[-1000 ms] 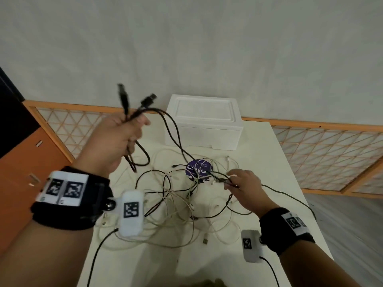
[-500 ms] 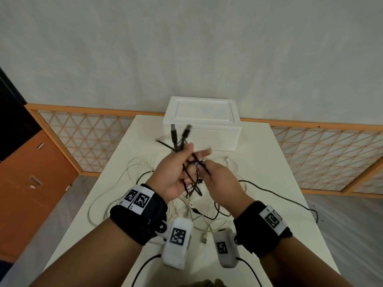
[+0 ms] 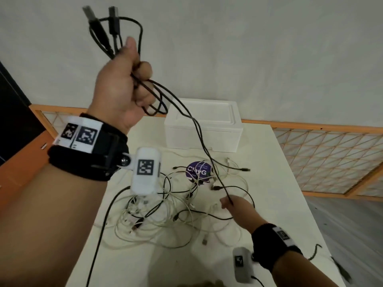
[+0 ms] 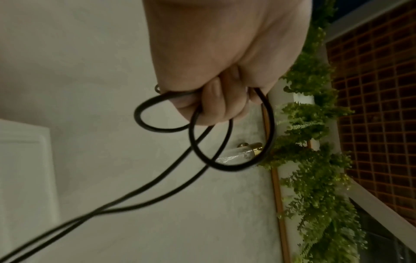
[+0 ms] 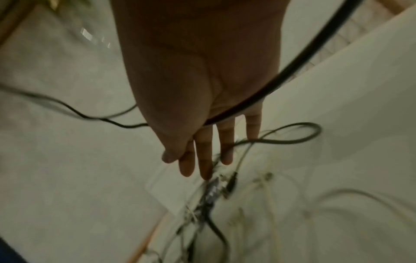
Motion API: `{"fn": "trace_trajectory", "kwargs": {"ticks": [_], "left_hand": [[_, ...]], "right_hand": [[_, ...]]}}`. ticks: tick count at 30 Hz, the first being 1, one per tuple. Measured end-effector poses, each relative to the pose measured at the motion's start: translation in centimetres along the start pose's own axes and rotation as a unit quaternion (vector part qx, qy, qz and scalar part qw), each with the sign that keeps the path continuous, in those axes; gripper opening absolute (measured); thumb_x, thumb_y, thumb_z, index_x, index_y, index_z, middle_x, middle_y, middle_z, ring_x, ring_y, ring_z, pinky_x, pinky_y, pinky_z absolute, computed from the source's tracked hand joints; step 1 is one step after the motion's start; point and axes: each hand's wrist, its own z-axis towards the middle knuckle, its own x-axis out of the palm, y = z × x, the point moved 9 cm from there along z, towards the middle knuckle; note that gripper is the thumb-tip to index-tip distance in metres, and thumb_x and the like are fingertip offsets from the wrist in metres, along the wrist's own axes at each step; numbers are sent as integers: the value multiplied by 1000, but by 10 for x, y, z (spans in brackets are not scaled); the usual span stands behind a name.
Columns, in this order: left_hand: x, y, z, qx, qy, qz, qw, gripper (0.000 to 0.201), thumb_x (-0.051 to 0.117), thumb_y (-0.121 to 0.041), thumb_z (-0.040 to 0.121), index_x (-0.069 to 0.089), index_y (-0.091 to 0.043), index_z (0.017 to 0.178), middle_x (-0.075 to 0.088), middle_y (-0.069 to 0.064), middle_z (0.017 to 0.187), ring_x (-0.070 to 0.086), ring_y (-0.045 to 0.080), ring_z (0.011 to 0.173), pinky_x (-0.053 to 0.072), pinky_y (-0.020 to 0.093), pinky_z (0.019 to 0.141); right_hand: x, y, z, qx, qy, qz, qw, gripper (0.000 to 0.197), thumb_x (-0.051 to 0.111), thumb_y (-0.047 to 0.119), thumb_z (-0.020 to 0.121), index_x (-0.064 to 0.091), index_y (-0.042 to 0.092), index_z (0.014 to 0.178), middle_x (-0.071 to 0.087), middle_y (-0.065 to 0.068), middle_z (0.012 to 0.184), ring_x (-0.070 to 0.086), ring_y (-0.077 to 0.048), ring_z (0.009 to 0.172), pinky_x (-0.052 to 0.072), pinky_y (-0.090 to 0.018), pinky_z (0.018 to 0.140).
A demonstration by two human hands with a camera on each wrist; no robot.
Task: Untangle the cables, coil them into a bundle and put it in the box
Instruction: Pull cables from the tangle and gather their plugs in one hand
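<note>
My left hand (image 3: 124, 79) is raised high and grips a few loops of a black cable (image 3: 199, 137), its two plugs (image 3: 91, 15) sticking up above the fist. In the left wrist view the fingers (image 4: 216, 99) curl round the loops of the cable (image 4: 157, 179). The cable slants down to my right hand (image 3: 238, 208), low over the table. There the cable (image 5: 303, 58) crosses the palm and passes under the thumb of my right hand (image 5: 178, 163), fingers straight. A tangle of white and black cables (image 3: 165, 208) lies below. The white foam box (image 3: 203, 129) stands closed at the table's far end.
A purple round disc (image 3: 196, 172) lies among the cables in front of the box. The white table (image 3: 279, 204) ends at the right, where another black cable end (image 3: 315, 251) lies. An orange lattice railing (image 3: 331, 154) runs behind; an orange cabinet (image 3: 20, 162) is at left.
My hands were together over the tangle half a second ago. The left hand has since risen high with the loops, and the right has dropped towards the table along the cable.
</note>
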Motion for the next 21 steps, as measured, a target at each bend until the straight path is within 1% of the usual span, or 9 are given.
{"fn": "trace_trajectory", "kwargs": {"ticks": [3,6,10,12,14,15,17,18,21], "left_hand": [[8,21,-4,-29,30,-6,999,42,37,-42,100,31,-23,64,29,-8,52,10,8,34,10,20,39],[15,38,-8,-51,50,-1,997,41,36,-41,101,28,-23,64,27,-9,51,12,5,33,6,22,41],[31,68,-16,-86,87,8,992,40,37,-42,100,28,-24,66,31,-10,50,14,3,33,4,24,44],[50,90,-26,-120,134,-8,984,41,37,-43,99,29,-24,63,30,-11,50,14,2,33,4,23,44],[67,108,-38,-149,181,-27,972,44,36,-43,98,32,-24,59,30,-11,50,13,2,33,6,19,42],[73,115,-43,-162,196,-35,966,44,36,-43,98,32,-24,58,30,-11,50,14,1,32,8,16,40],[74,124,-47,-176,200,-40,963,41,39,-43,95,33,-24,59,36,-9,51,17,0,29,13,12,38],[68,125,-46,-172,188,-28,967,38,42,-44,92,35,-23,62,45,-7,54,18,1,29,13,13,38],[31,125,-36,-158,128,68,977,29,56,-43,80,44,-19,71,73,10,94,17,3,27,11,16,36]], "right_hand": [[-24,8,8,1,-33,30,999,13,62,31,87,51,28,82,59,7,86,59,-18,87,42,-27,74],[-63,14,-2,8,-144,62,988,50,77,23,72,49,15,113,50,3,108,55,-21,103,47,-36,90],[-136,89,-65,-153,-411,112,892,51,78,14,68,48,9,109,44,4,106,46,-15,101,40,-28,92],[-139,132,-77,-241,-396,94,881,70,82,24,65,42,12,121,40,6,117,40,-11,112,31,-22,100],[-125,151,-60,-237,-285,118,921,87,82,35,66,33,17,135,39,12,126,38,-6,122,26,-25,108],[-118,154,-51,-229,-238,137,934,79,79,35,70,35,19,135,45,16,123,45,-5,119,30,-31,109],[-116,157,-47,-240,-204,161,935,31,64,21,82,53,23,111,60,20,91,61,-6,87,47,-37,89],[-119,156,-48,-241,-202,168,934,15,58,15,87,56,25,97,59,17,73,60,-6,68,48,-31,74],[-157,125,-51,-202,-272,199,920,23,61,14,90,55,32,76,53,12,59,47,-2,53,37,-18,55]]}}
